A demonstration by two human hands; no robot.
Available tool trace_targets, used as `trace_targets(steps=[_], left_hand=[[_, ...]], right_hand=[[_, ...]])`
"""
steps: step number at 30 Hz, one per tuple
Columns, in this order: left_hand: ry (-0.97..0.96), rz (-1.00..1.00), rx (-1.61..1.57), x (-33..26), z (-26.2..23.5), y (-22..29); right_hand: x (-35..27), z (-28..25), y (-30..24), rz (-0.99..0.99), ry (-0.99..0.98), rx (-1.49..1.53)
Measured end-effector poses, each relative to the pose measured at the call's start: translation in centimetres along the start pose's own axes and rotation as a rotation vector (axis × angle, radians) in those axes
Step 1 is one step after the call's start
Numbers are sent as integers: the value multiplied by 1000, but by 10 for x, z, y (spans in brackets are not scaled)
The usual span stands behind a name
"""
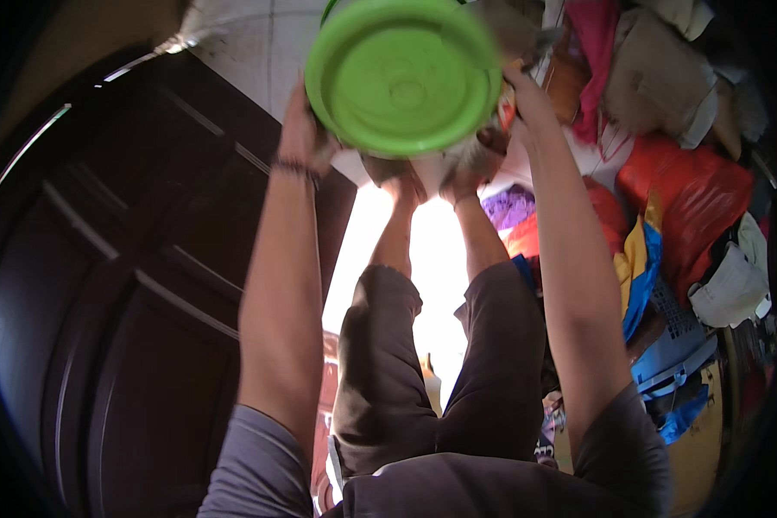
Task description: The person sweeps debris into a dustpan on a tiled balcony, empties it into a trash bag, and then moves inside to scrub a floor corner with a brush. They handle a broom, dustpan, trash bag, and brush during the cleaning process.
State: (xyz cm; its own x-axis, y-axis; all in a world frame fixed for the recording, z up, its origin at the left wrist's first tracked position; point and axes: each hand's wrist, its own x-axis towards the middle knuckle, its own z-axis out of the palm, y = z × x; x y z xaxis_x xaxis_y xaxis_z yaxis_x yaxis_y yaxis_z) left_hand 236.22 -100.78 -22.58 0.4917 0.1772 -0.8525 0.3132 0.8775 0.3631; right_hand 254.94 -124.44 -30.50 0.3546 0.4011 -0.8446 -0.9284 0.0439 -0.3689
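Note:
A round bright green plastic basin (397,78) is held up in front of me at the top of the view, with a ring-shaped mark at its middle. My left hand (304,134), with a dark bracelet at the wrist, grips the basin's left edge. On the opposite side my right hand (520,91) has hold of the right edge. The fingers of both hands are partly hidden by the basin. My bare feet (470,168) stand on the floor just below it.
To the left is a dark brown panelled wooden door (147,302). Along the right lie red plastic bags (686,198), a pink cloth (591,78), cardboard (660,73) and a blue plastic basket (678,332). Strong light falls on the floor between my legs.

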Motion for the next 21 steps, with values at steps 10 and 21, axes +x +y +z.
trace_targets(steps=[10, 21], left_hand=[[-274, 233, -144, -272, 126, 73], [-345, 590, 492, -442, 307, 159]], right_hand=[[-318, 77, -191, -423, -161, -140], [-505, 30, -244, -834, -40, -39]])
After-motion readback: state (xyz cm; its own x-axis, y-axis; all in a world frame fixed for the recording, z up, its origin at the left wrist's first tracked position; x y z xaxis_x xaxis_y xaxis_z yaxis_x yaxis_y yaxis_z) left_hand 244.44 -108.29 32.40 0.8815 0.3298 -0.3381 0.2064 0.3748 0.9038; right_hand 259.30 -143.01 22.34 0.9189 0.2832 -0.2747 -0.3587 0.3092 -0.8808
